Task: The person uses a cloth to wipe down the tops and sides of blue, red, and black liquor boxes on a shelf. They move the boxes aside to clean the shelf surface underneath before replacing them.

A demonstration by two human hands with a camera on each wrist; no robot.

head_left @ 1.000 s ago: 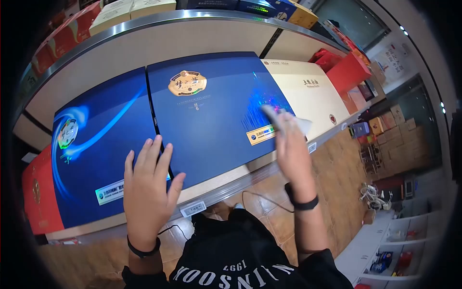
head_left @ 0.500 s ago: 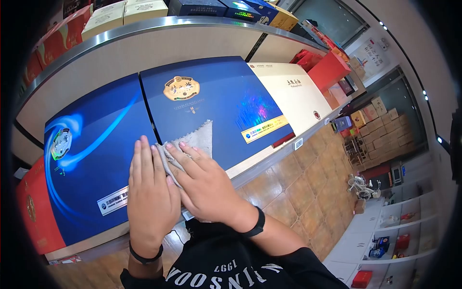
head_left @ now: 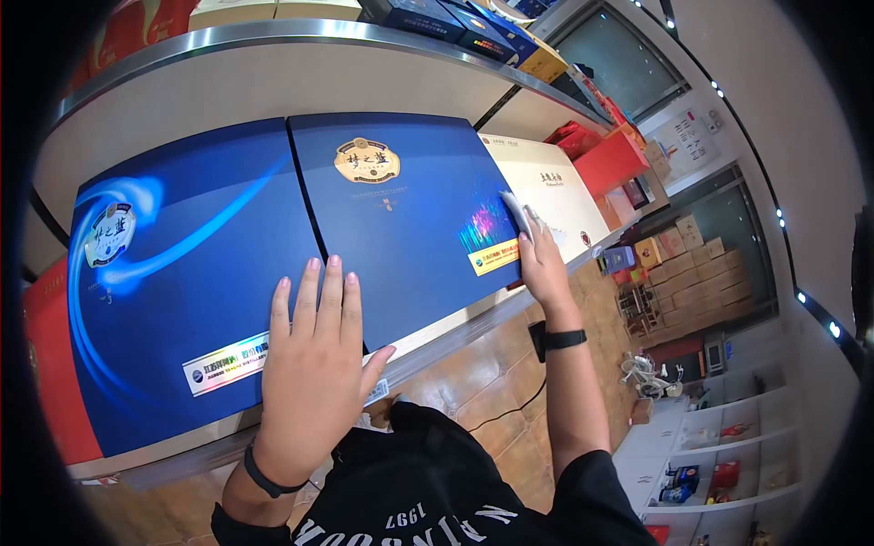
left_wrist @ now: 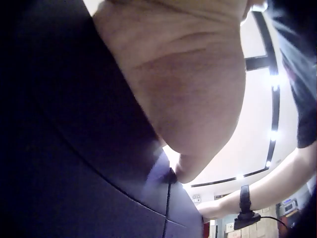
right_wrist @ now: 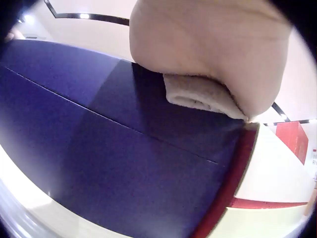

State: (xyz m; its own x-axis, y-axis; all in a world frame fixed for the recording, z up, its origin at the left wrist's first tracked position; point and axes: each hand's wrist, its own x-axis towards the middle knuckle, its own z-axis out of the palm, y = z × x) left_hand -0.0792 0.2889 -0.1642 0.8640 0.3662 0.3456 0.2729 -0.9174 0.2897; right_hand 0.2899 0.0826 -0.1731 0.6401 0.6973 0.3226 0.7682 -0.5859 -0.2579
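My left hand [head_left: 314,378] rests with fingers straight on the front right part of the left blue gift box [head_left: 209,300], near the gap beside the middle blue gift box [head_left: 401,273]. At that middle box's right edge, my right hand [head_left: 546,268] holds a grey cloth [head_left: 517,211] against the lid, close to the gold label. The right wrist view has the folded cloth [right_wrist: 203,94] under the palm, on the blue surface. Close up in the left wrist view, the left palm [left_wrist: 183,84] lies along the dark box side.
A cream box [head_left: 546,177] adjoins on the right, with red boxes [head_left: 610,168] beyond. Another red box [head_left: 55,364] is at the far left. Above runs a metal-edged shelf [head_left: 273,35] bearing more boxes. White shelving [head_left: 655,455] stands at lower right.
Half a second ago my right hand was beside the left one with the cloth; now it is back at the middle box's right edge. The left hand stays on the left box.
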